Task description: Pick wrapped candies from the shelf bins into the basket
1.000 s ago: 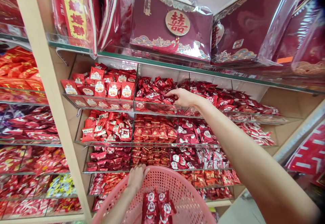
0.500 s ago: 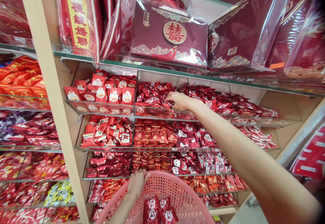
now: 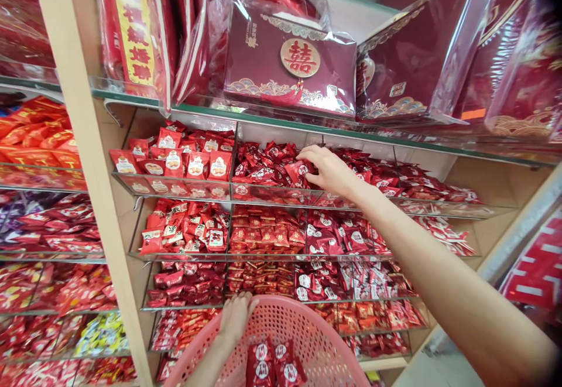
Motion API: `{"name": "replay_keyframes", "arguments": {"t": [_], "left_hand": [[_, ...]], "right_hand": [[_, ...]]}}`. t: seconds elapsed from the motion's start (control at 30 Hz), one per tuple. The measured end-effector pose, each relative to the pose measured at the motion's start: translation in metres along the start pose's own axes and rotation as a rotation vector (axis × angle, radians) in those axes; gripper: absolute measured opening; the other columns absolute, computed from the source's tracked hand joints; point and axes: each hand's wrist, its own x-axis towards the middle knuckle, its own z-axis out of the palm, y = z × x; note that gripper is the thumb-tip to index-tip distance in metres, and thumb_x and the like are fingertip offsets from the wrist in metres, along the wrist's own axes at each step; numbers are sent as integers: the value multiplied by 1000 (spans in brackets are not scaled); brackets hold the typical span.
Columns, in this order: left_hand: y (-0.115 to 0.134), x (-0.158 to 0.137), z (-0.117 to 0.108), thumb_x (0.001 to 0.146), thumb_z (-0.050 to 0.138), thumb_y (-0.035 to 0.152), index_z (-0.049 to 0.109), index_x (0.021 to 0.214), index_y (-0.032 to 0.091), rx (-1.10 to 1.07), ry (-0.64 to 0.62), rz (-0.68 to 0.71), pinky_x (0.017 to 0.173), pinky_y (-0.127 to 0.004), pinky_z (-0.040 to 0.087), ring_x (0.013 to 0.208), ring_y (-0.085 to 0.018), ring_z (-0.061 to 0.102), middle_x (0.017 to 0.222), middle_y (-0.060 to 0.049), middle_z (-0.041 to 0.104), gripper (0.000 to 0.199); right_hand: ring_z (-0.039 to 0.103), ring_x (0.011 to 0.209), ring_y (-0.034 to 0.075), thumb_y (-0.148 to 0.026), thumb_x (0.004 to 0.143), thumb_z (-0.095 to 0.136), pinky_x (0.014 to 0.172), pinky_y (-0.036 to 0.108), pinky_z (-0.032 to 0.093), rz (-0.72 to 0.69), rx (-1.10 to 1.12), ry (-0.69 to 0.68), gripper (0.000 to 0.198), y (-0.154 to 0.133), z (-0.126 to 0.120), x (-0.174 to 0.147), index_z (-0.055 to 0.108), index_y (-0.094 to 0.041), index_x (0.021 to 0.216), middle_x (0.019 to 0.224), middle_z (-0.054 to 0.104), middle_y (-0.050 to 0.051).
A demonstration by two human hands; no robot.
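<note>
My right hand (image 3: pixel 329 169) reaches into the upper candy bin, its fingers and thumb closed around a small red candy packet (image 3: pixel 298 170) with a white printed mark. Around that packet lie many dark red packets (image 3: pixel 263 170) behind a low clear front. Lower down, my left hand (image 3: pixel 236 317) grips the far rim of a pink perforated plastic basket (image 3: pixel 298 311). Inside the basket several red packets with round white labels (image 3: pixel 274 363) lie together; the bottom of the frame cuts them off.
A glass shelf edge (image 3: pixel 281 119) runs just above my right hand, carrying wrapped maroon gift boxes (image 3: pixel 263 53). Clear dividers split the tiers of wrapped candy (image 3: pixel 267 232) below. A wooden upright (image 3: pixel 94 170) stands at left, with more candy bins beyond it.
My right hand has shifted a little to the right within the bin, and a red packet now shows between its fingers. My left hand and the basket have stayed nearly still.
</note>
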Motion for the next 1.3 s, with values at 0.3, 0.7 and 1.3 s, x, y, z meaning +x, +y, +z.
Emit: {"name": "replay_keyframes", "arguments": {"t": [0.3,0.7,1.3], "left_hand": [[2,-2,-4,91,30,41,60,92,21,-11,-11,4,79,-30,40,96,-21,60,101,-5,67,36],[3,-1,-4,91,31,40,60,94,20,-8,-6,15,79,-32,40,97,-23,60,102,-7,67,36],[5,2,-3,91,33,42,59,96,21,28,-41,34,81,-33,40,97,-23,60,103,-6,66,33]], "right_hand": [[50,66,9,-37,80,57,61,24,42,582,1444,-161,40,-83,26,-87,56,-17,114,108,62,10],[51,51,8,-40,85,52,50,20,37,991,1976,-392,30,-121,123,-169,61,-13,95,76,67,6],[65,64,9,-25,69,74,65,19,49,1403,1939,-417,26,-142,193,-243,60,-12,86,76,66,3]]}}
